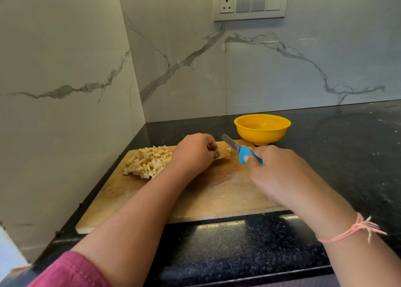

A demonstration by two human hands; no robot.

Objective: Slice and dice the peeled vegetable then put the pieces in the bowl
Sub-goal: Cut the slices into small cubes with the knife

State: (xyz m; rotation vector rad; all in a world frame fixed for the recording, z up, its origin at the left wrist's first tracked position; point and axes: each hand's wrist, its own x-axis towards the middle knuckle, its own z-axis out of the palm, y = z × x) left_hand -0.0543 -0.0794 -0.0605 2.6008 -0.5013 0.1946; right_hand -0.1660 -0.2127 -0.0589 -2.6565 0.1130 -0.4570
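Head view, single frame.

1. The left grip (195,154), a bare hand with curled fingers, pinches a pale piece of peeled vegetable (224,155) at the far middle of the cutting board (217,196).
2. The right grip (280,171) is clamped round the blue handle of the knife (231,144), thumb pressed on the handle. The narrow metal blade angles up and to the far left, just right of the left fingers and over the piece.
3. The piece is largely hidden under fingers and blade. Its outline is unclear, and contact with the blade cannot be confirmed.
4. A heap of diced pieces (147,162), small, pale and irregular, lies on the board's far left, touching the left wrist.
5. The bowl (262,136), round, yellow and smooth, stands on the tabletop (347,156) at the board's far right edge, just beyond the knife.
6. The board is worn, scored wood. The tabletop is glossy black speckled stone.
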